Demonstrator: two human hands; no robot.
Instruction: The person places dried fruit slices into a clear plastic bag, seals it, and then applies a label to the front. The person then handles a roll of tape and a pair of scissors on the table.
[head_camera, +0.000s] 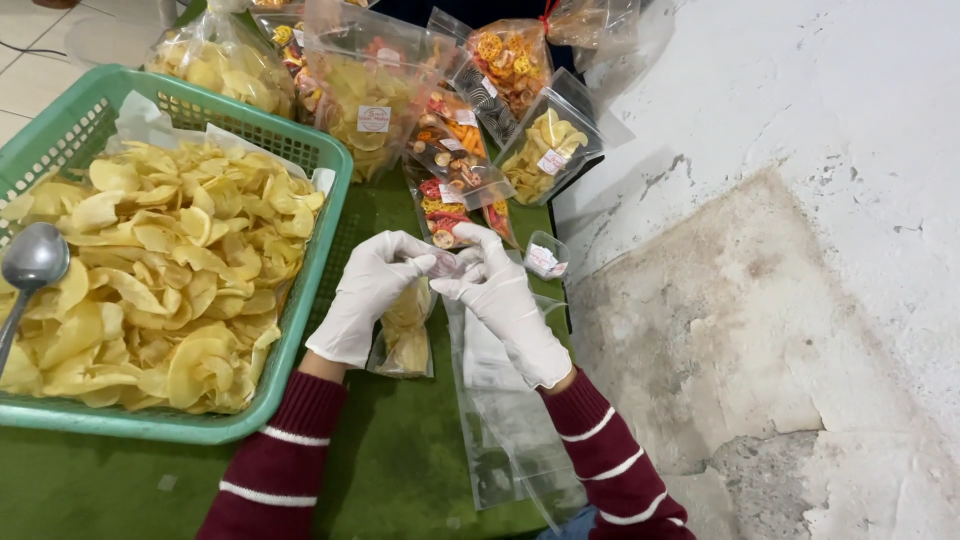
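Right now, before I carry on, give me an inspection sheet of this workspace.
Surface: green table covering, partly bare near the person.
Job's things: small clear bag of yellow chips, hanging upright from both hands at its top edge.
Clutter: green basket heaped with yellow chips, a metal spoon resting on them; filled, labelled chip bags piled behind; empty clear bags lying under the right forearm.
Grippers: left hand and right hand, both in white gloves, pinching the bag's top.
Cables: one dark cable on the tiled floor, top left.
Surroundings: worn white wall with patched plaster on the right.
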